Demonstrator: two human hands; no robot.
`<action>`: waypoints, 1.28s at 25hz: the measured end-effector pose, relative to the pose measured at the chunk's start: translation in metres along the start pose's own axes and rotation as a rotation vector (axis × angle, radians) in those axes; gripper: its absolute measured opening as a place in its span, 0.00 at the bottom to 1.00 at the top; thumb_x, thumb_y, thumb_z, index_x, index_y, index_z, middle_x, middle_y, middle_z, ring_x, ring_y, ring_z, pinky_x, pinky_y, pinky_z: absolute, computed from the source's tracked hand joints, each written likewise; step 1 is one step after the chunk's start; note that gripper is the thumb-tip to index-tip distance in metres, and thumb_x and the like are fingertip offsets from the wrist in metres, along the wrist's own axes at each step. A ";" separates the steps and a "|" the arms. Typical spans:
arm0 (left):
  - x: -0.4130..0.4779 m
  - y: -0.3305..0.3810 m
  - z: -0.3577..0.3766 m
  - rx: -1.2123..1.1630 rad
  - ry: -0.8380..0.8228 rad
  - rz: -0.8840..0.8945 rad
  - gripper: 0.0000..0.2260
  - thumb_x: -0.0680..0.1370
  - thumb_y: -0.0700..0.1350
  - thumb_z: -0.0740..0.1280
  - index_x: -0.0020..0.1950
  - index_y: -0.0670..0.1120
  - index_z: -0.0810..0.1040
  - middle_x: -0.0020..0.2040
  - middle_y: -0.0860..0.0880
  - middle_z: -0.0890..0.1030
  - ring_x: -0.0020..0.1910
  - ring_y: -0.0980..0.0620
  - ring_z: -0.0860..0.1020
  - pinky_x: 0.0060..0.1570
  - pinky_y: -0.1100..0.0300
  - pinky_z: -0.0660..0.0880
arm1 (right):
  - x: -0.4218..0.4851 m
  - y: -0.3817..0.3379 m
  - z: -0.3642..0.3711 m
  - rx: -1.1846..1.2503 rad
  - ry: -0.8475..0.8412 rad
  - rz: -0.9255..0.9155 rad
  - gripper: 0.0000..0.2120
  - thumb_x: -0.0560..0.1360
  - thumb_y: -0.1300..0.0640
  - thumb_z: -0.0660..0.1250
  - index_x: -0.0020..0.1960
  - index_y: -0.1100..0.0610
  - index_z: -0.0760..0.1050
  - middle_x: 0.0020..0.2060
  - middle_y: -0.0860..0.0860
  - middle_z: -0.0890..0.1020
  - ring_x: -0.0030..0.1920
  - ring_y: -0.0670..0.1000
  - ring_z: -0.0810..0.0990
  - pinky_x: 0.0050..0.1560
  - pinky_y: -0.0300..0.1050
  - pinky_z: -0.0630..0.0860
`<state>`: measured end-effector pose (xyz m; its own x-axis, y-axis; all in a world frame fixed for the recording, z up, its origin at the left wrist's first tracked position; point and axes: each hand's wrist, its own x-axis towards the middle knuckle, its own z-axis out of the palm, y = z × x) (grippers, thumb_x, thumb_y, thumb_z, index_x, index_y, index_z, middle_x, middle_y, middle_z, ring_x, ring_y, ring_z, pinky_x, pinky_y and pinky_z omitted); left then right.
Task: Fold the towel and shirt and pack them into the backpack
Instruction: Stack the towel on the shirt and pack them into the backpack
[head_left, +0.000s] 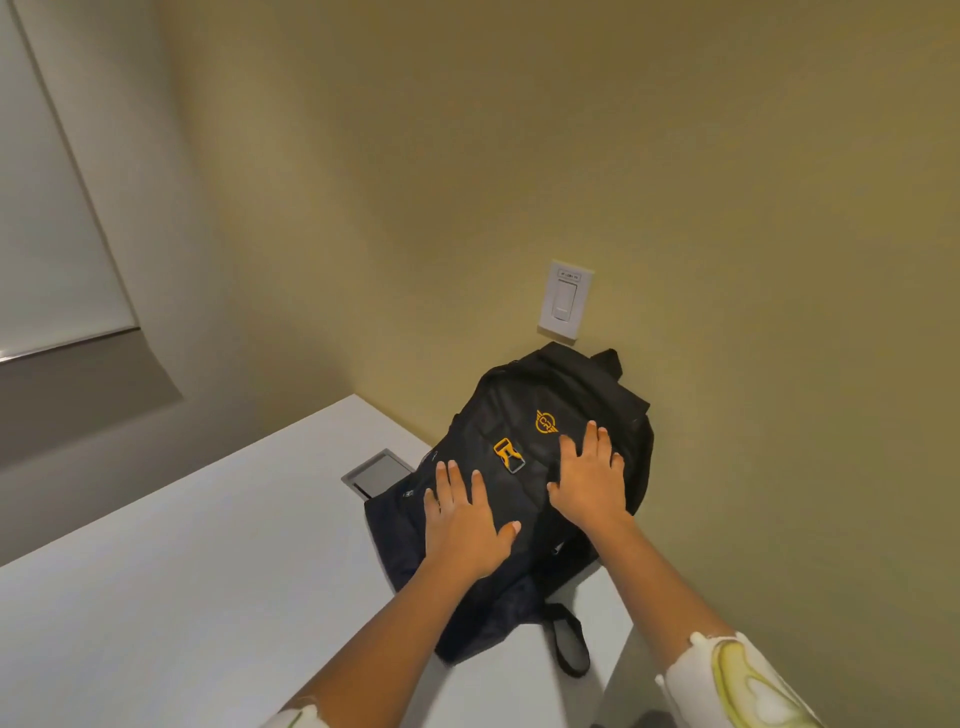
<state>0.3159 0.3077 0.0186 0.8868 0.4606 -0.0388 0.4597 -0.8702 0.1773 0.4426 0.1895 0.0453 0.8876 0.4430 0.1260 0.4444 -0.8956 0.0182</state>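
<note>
Both hands lie flat on a black backpack (519, 410) on a white tabletop (182, 571).

The backpack lies front-up against the olive wall (623, 156), its top just below a white wall switch (565, 301). The left hand (462, 525) rests with fingers spread on the lower front panel. The right hand (589, 478) presses, fingers straight, just right of a yellow buckle (508, 455) and below a yellow round logo (545, 421). A black strap loop (571, 644) hangs over the tabletop's near edge. A grey recessed plate (376, 475) sits in the tabletop at the backpack's left side. The zips seem closed, though the dark fabric hides them.
</note>
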 end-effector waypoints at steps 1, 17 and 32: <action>0.006 0.006 -0.001 0.009 -0.012 0.014 0.39 0.78 0.67 0.51 0.80 0.46 0.44 0.79 0.38 0.41 0.78 0.39 0.38 0.75 0.43 0.46 | 0.011 0.009 -0.004 0.014 0.014 0.037 0.38 0.76 0.45 0.66 0.78 0.53 0.51 0.78 0.62 0.46 0.78 0.62 0.46 0.74 0.59 0.55; 0.055 0.008 -0.011 -0.101 -0.116 0.053 0.34 0.79 0.66 0.51 0.78 0.47 0.54 0.79 0.43 0.55 0.78 0.41 0.48 0.73 0.43 0.52 | 0.087 0.052 -0.022 0.249 0.111 0.280 0.20 0.72 0.45 0.69 0.59 0.56 0.77 0.53 0.55 0.79 0.57 0.59 0.75 0.55 0.52 0.72; 0.054 0.014 -0.117 -0.839 -0.092 -0.162 0.29 0.62 0.70 0.69 0.42 0.44 0.76 0.44 0.43 0.82 0.47 0.44 0.81 0.55 0.47 0.77 | -0.013 -0.058 -0.099 0.770 -0.190 0.139 0.14 0.63 0.50 0.78 0.39 0.56 0.77 0.32 0.50 0.80 0.34 0.51 0.79 0.34 0.44 0.75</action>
<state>0.3642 0.3410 0.1338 0.8302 0.5206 -0.1996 0.4259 -0.3611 0.8296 0.3932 0.2319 0.1407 0.9156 0.3907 -0.0953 0.2255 -0.6950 -0.6828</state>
